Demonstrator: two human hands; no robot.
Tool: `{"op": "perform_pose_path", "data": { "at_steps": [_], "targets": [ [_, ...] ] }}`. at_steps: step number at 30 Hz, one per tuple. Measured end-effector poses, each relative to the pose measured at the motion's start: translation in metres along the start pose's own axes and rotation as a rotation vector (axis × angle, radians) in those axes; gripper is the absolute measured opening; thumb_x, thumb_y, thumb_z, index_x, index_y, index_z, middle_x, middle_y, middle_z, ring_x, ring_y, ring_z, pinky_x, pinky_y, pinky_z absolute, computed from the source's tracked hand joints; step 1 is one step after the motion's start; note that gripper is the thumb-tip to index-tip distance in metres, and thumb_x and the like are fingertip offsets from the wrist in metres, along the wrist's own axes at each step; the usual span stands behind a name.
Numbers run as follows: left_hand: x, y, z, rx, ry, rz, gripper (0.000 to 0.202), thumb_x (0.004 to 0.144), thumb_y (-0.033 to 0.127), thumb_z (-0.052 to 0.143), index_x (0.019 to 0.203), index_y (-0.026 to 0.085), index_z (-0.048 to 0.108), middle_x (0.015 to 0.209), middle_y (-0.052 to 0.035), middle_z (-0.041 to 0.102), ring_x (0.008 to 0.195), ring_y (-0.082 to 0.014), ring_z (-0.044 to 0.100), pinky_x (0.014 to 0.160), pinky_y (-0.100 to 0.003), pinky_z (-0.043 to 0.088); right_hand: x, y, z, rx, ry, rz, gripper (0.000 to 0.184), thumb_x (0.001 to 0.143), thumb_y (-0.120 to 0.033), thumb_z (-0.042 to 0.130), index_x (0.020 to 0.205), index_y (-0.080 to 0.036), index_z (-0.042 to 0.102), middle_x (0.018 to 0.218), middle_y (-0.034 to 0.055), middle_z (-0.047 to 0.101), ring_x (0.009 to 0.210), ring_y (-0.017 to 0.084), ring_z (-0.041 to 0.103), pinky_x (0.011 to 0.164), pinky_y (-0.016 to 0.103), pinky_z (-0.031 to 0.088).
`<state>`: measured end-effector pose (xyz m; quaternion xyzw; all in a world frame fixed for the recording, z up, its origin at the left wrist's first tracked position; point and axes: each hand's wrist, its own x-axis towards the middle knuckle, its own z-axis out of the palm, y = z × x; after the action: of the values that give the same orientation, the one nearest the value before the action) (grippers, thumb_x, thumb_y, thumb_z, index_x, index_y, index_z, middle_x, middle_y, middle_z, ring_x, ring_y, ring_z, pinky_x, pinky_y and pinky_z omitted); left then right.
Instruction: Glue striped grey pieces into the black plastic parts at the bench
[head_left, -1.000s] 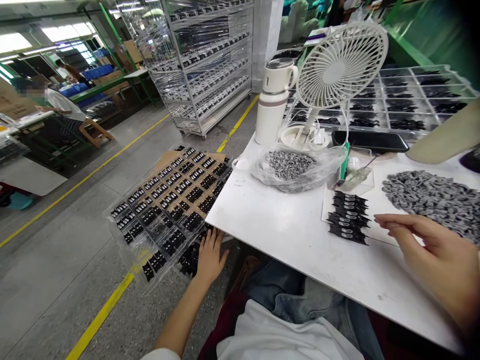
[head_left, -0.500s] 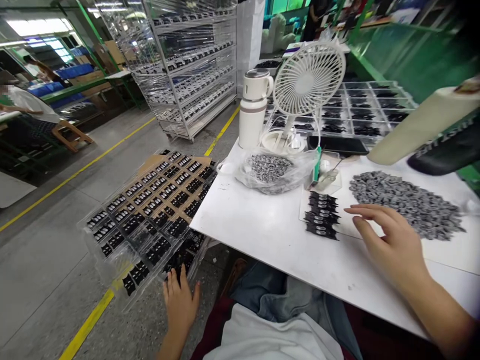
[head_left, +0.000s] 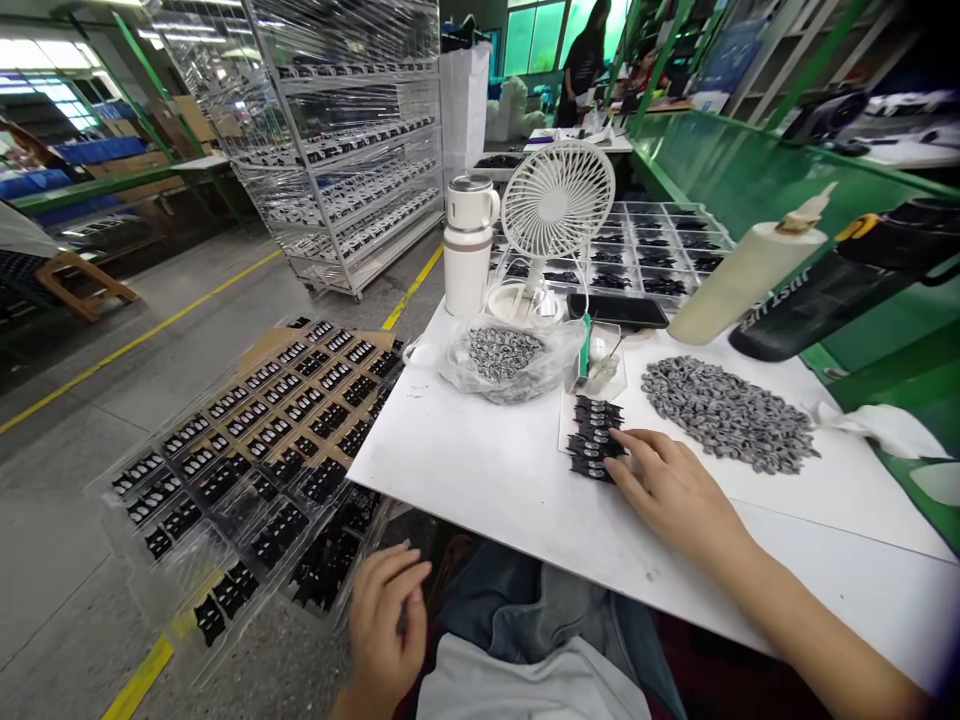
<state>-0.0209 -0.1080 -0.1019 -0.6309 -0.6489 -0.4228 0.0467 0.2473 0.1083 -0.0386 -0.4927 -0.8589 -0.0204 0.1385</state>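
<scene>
On the white table a short column of black plastic parts [head_left: 597,437], some with grey inserts, lies on a white sheet. My right hand [head_left: 671,490] reaches over its right edge; thumb and index fingertip touch the parts with a gap between them. My left hand [head_left: 386,620] is off the table's front edge, above the floor, fingers loosely bent and thumb apart; I see nothing in it. Left of the table are clear trays [head_left: 255,490] with rows of similar black parts. A pile of small grey pieces [head_left: 727,410] lies right of the column.
An open plastic bag of grey pieces [head_left: 501,355], a white flask [head_left: 466,260], a fan [head_left: 559,205] and a phone [head_left: 619,310] stand or lie behind. A pale squeeze bottle [head_left: 739,280] and a black bottle [head_left: 817,290] lean at right. A wrapped rack [head_left: 322,190] stands beyond.
My right hand has moved left onto the black parts. My left hand has drawn away from the trays toward my body, its fingers more bent. The view has shifted.
</scene>
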Motion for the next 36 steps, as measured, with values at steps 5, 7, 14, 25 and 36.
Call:
{"op": "perform_pose_path", "data": {
  "at_steps": [5,7,14,25,36],
  "targets": [
    [0.073,0.045,0.023,-0.214,-0.186,0.193,0.033,0.075,0.013,0.047,0.106,0.022,0.050,0.100,-0.0069,0.056,0.097,-0.0195,0.051,0.085,-0.038,0.043,-0.001,-0.011,0.002,0.041,-0.011,-0.038,0.046,0.081,-0.041,0.044,0.116,-0.012,0.048,0.105,0.0127,0.054,0.094,0.028,0.052,0.081,0.044,0.045],
    [0.096,0.049,0.033,-0.197,-0.311,0.215,0.035,0.076,0.019,0.048,0.111,0.022,0.048,0.108,-0.0076,0.054,0.102,-0.0193,0.049,0.088,-0.037,0.041,0.001,-0.018,0.001,0.114,-0.050,-0.139,0.044,0.081,-0.037,0.045,0.119,-0.015,0.045,0.109,0.0117,0.052,0.097,0.026,0.051,0.082,0.041,0.046],
    [0.148,0.034,0.059,-0.102,-0.672,0.471,0.090,0.061,0.059,0.059,0.132,0.016,0.024,0.139,-0.0134,0.025,0.129,-0.0281,0.016,0.105,-0.046,0.019,0.019,-0.028,-0.002,0.349,-0.189,-0.552,0.036,0.082,-0.025,0.045,0.118,-0.020,0.044,0.117,0.0086,0.049,0.106,0.022,0.047,0.089,0.037,0.043],
    [0.185,0.044,0.097,-0.082,-0.791,0.789,0.087,0.060,0.068,0.052,0.126,0.013,0.035,0.114,-0.0137,0.051,0.102,-0.0272,0.045,0.087,-0.038,0.032,0.011,0.010,-0.005,0.480,0.082,-0.074,0.021,0.086,-0.027,0.038,0.095,-0.023,0.056,0.093,0.0046,0.060,0.087,0.019,0.055,0.075,0.034,0.045],
    [0.180,0.044,0.102,0.001,-0.696,0.758,0.075,0.063,0.073,0.041,0.108,0.013,0.051,0.098,-0.0108,0.053,0.090,-0.0246,0.047,0.080,-0.036,0.033,0.012,0.008,-0.007,0.520,0.047,-0.001,0.022,0.085,-0.030,0.039,0.093,-0.022,0.058,0.091,0.0034,0.062,0.081,0.017,0.058,0.065,0.029,0.046]
  ]
}}
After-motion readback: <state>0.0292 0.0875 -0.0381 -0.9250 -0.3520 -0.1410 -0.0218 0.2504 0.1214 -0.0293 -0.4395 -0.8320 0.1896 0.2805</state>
